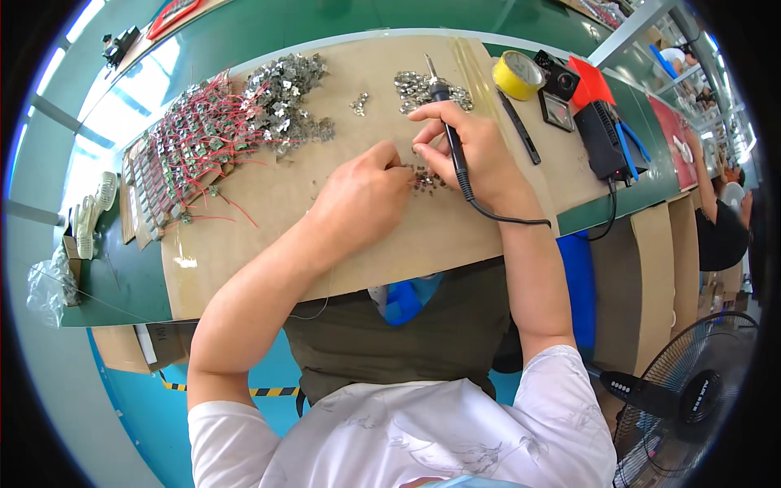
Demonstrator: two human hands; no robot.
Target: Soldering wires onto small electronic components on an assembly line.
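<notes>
My right hand (484,154) holds a black soldering iron (440,91), its metal tip pointing toward the far side of the table. Its thumb and a fingertip come close together near my left hand; whether a tiny part is between them I cannot tell. Curled into a pinch, my left hand (366,195) rests over the brown cardboard sheet (277,260), and what its fingers hold is hidden. Tiny coppery parts (427,180) lie scattered between the hands. Beyond them sits a pile of shiny metal parts (411,91), with a smaller cluster (359,103) to its left.
At the left is a large heap of small metal pieces with red wires (207,134). On the right are yellow tape (518,75), a black pen-like tool (519,128), a red tray (590,81) and a black soldering station (600,140). A fan (691,398) stands lower right; another person works beyond.
</notes>
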